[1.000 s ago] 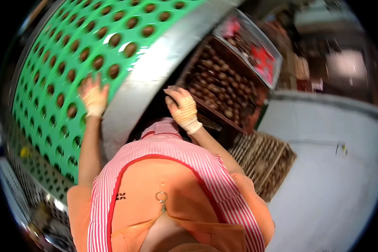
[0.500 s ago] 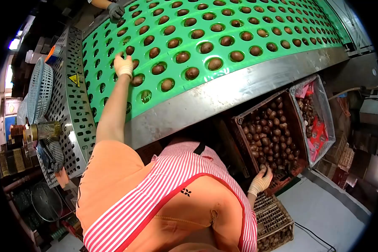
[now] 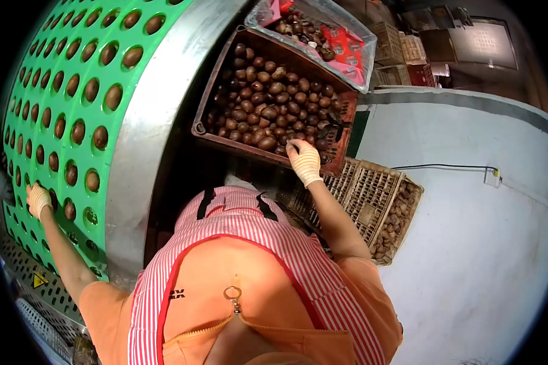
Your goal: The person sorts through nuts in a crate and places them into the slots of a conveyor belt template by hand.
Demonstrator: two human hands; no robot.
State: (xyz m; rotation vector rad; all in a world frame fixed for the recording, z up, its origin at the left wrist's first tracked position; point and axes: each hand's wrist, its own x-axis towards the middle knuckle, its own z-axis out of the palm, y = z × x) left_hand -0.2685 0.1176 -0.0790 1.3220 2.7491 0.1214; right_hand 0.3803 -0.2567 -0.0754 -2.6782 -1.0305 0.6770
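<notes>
Main risk, as I judge it: a brown fruit dropped between crate and panel. The right hand (image 3: pixel 304 161) is at the near rim of the brown crate (image 3: pixel 243 147), and a dark gap runs between that crate and the metal edge (image 3: pixel 143 121) of the green panel (image 3: pixel 85 161); a loose grip on a smooth, rounded skin could lose one there. Second risk: the left hand (image 3: pixel 39 201) is stretched far out over the panel, and a wrist or forearm brushing low could nudge a seated fruit (image 3: pixel 70 210) out of its pocket. The hands are well apart, so watching both at once looks hard; a mis-set fruit could pass unnoticed. Right hand: fingers curled and drawn fairly narrow, tips over the rim; cannot tell whether anything is between them. Left hand: bent over the pockets, fingertips partly hidden; cannot tell whether it is holding anything. The fruit pile (image 3: pixel 268 112) lies inside the crate, just beyond the right fingertips, its nearest pieces close to them. On the panel, seated fruits stand just beside the left hand, with a vacant pocket (image 3: pixel 91 216) nearer the metal edge.
</notes>
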